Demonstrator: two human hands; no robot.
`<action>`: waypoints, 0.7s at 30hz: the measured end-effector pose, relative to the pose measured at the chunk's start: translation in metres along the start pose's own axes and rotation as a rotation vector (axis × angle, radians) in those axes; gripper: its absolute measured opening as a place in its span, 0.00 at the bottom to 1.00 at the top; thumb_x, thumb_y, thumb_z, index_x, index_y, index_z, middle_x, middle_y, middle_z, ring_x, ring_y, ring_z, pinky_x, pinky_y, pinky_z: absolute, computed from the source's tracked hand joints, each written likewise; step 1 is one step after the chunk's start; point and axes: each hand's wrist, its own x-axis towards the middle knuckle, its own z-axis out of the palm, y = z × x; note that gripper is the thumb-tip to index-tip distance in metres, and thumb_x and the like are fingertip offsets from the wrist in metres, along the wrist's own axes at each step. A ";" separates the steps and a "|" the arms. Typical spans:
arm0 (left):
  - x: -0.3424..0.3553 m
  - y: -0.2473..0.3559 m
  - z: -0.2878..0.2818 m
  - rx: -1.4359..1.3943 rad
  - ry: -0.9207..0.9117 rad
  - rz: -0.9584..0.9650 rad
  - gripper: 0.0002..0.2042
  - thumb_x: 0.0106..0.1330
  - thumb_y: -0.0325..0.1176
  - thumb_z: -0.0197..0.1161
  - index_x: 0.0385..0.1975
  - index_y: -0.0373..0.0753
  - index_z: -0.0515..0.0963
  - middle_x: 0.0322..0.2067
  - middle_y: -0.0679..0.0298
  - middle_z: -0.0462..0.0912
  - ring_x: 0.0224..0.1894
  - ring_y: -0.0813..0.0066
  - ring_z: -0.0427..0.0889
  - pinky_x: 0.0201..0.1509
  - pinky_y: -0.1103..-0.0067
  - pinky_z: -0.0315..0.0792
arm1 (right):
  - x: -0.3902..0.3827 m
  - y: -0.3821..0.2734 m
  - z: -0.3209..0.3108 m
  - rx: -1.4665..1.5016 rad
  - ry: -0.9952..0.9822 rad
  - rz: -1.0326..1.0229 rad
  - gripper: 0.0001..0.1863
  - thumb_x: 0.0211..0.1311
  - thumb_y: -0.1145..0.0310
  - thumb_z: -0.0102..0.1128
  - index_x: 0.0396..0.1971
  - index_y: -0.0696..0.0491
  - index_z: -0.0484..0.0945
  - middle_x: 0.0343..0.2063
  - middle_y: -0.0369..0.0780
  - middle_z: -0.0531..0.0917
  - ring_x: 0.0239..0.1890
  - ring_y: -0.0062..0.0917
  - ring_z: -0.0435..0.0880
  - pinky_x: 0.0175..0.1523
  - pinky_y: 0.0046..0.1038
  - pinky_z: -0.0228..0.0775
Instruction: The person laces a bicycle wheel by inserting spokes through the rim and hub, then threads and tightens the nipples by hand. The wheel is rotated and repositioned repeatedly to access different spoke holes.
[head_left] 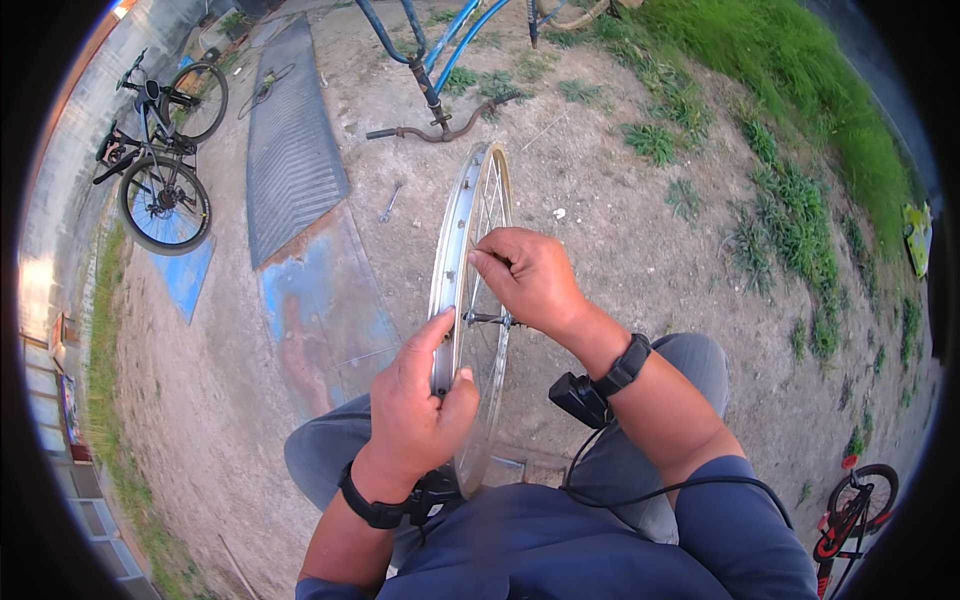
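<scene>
A bare bicycle wheel (441, 262), with a silver rim and no tyre, stands upright between my knees. My left hand (422, 395) grips the near part of the rim, its index finger stretched along the edge and its thumb on the spoke side. Higher up, my right hand (527, 280) is closed in a pinch at the spokes (490, 205), close beside the rim. Whatever lies between those fingertips is too small to make out. Below the right hand, the hub axle (486, 319) shows through the spokes.
A wrench (391, 201) lies on the dirt beside a ribbed grey mat (290, 150). Ahead are rusty handlebars (440, 134) on a blue bicycle frame (450, 45). Another bicycle (165, 200) stands at the left, and a red and black one (850, 515) at the lower right. A cable (690, 486) crosses my lap.
</scene>
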 end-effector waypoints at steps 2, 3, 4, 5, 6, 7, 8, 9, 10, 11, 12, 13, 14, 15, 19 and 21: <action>0.001 0.000 0.000 0.002 0.002 0.026 0.28 0.59 0.23 0.65 0.63 0.28 0.71 0.49 0.41 0.84 0.47 0.45 0.88 0.50 0.66 0.81 | 0.000 -0.001 0.000 -0.010 0.005 0.006 0.06 0.64 0.71 0.68 0.31 0.58 0.83 0.25 0.45 0.82 0.28 0.37 0.83 0.34 0.34 0.74; 0.001 0.000 0.000 0.016 0.015 0.052 0.28 0.59 0.23 0.65 0.63 0.28 0.71 0.49 0.41 0.84 0.47 0.45 0.88 0.50 0.66 0.81 | 0.000 -0.001 0.000 -0.016 0.008 0.010 0.06 0.64 0.71 0.68 0.31 0.58 0.83 0.25 0.45 0.82 0.28 0.36 0.83 0.34 0.34 0.74; 0.001 0.000 0.000 0.004 0.005 0.033 0.28 0.59 0.23 0.65 0.63 0.28 0.72 0.49 0.41 0.84 0.47 0.46 0.88 0.50 0.66 0.81 | 0.000 -0.002 0.000 -0.009 0.005 0.013 0.06 0.64 0.71 0.68 0.31 0.58 0.83 0.25 0.45 0.82 0.28 0.36 0.83 0.34 0.34 0.74; 0.001 0.001 0.000 -0.003 0.001 0.020 0.28 0.59 0.22 0.65 0.63 0.28 0.72 0.49 0.41 0.84 0.47 0.46 0.88 0.49 0.66 0.81 | 0.000 -0.002 0.001 -0.004 0.001 0.020 0.06 0.64 0.71 0.68 0.31 0.58 0.83 0.25 0.45 0.82 0.28 0.36 0.83 0.34 0.34 0.74; 0.001 0.002 0.000 0.007 0.007 0.019 0.28 0.59 0.22 0.65 0.62 0.28 0.72 0.49 0.41 0.84 0.47 0.46 0.88 0.49 0.66 0.81 | -0.001 -0.003 0.001 0.001 -0.002 0.022 0.06 0.64 0.71 0.68 0.31 0.58 0.83 0.25 0.45 0.82 0.28 0.36 0.83 0.34 0.34 0.74; 0.000 0.002 0.000 -0.012 -0.005 -0.006 0.28 0.59 0.22 0.65 0.62 0.28 0.72 0.49 0.41 0.84 0.47 0.46 0.88 0.49 0.66 0.81 | 0.000 -0.003 0.001 0.001 -0.003 0.025 0.06 0.64 0.71 0.68 0.31 0.58 0.84 0.25 0.45 0.82 0.27 0.36 0.83 0.34 0.34 0.74; 0.000 0.003 0.000 -0.015 -0.007 -0.017 0.28 0.58 0.22 0.65 0.62 0.28 0.72 0.49 0.41 0.84 0.47 0.46 0.88 0.49 0.66 0.81 | 0.000 -0.004 0.001 0.000 -0.004 0.024 0.06 0.64 0.71 0.68 0.31 0.58 0.84 0.25 0.45 0.82 0.27 0.36 0.83 0.35 0.33 0.74; 0.000 0.003 0.000 0.002 0.000 -0.011 0.28 0.58 0.22 0.65 0.62 0.29 0.72 0.49 0.41 0.84 0.47 0.46 0.88 0.49 0.66 0.81 | 0.000 -0.004 0.001 -0.005 -0.005 0.029 0.06 0.64 0.71 0.68 0.32 0.58 0.84 0.25 0.45 0.83 0.27 0.36 0.83 0.35 0.33 0.75; 0.001 0.003 0.000 -0.014 -0.007 -0.013 0.28 0.58 0.22 0.65 0.62 0.29 0.72 0.49 0.41 0.84 0.47 0.45 0.88 0.49 0.66 0.81 | -0.001 -0.005 0.001 -0.005 -0.012 0.016 0.05 0.64 0.71 0.68 0.32 0.58 0.84 0.25 0.45 0.83 0.27 0.36 0.83 0.35 0.33 0.75; 0.001 0.002 0.001 -0.011 -0.002 0.002 0.28 0.58 0.22 0.65 0.62 0.29 0.72 0.48 0.41 0.84 0.47 0.45 0.88 0.49 0.66 0.81 | -0.002 -0.006 0.002 -0.010 -0.021 0.009 0.05 0.64 0.72 0.68 0.32 0.58 0.84 0.25 0.45 0.83 0.28 0.36 0.83 0.35 0.33 0.75; 0.002 0.001 0.001 -0.007 0.001 0.018 0.28 0.58 0.22 0.65 0.62 0.29 0.72 0.48 0.41 0.84 0.47 0.45 0.88 0.49 0.65 0.81 | -0.003 -0.006 0.002 -0.008 -0.022 -0.020 0.05 0.63 0.72 0.68 0.32 0.58 0.84 0.26 0.45 0.83 0.28 0.36 0.84 0.35 0.32 0.75; 0.002 0.001 0.002 -0.005 0.005 0.038 0.28 0.58 0.22 0.65 0.62 0.29 0.72 0.48 0.41 0.84 0.46 0.45 0.88 0.49 0.65 0.81 | -0.002 -0.005 0.002 -0.010 -0.014 0.016 0.05 0.63 0.72 0.67 0.32 0.58 0.84 0.26 0.45 0.83 0.28 0.36 0.84 0.35 0.32 0.76; 0.003 0.000 0.002 -0.003 0.010 0.059 0.28 0.58 0.22 0.65 0.62 0.29 0.72 0.48 0.42 0.84 0.46 0.45 0.88 0.49 0.65 0.81 | -0.001 -0.005 0.003 -0.007 0.002 0.029 0.05 0.63 0.72 0.67 0.32 0.58 0.84 0.26 0.45 0.83 0.28 0.36 0.84 0.36 0.32 0.76; 0.003 0.000 0.003 -0.001 0.019 0.081 0.28 0.58 0.22 0.65 0.62 0.29 0.72 0.48 0.42 0.84 0.46 0.45 0.88 0.49 0.65 0.81 | 0.000 -0.004 0.002 -0.003 0.017 0.043 0.04 0.63 0.73 0.67 0.32 0.58 0.84 0.26 0.45 0.84 0.28 0.36 0.85 0.36 0.32 0.76; 0.002 0.000 0.004 0.012 0.020 0.076 0.28 0.57 0.22 0.65 0.61 0.29 0.73 0.47 0.42 0.85 0.44 0.46 0.88 0.48 0.65 0.81 | -0.003 -0.002 0.002 -0.022 0.014 0.031 0.04 0.62 0.73 0.67 0.31 0.59 0.84 0.26 0.45 0.84 0.28 0.36 0.84 0.36 0.33 0.76; 0.003 -0.001 0.004 0.013 0.033 0.088 0.28 0.57 0.22 0.65 0.61 0.29 0.73 0.46 0.42 0.85 0.44 0.46 0.88 0.47 0.65 0.81 | -0.004 -0.002 0.002 -0.025 0.018 0.022 0.04 0.63 0.73 0.67 0.31 0.59 0.83 0.26 0.45 0.84 0.28 0.36 0.84 0.35 0.33 0.75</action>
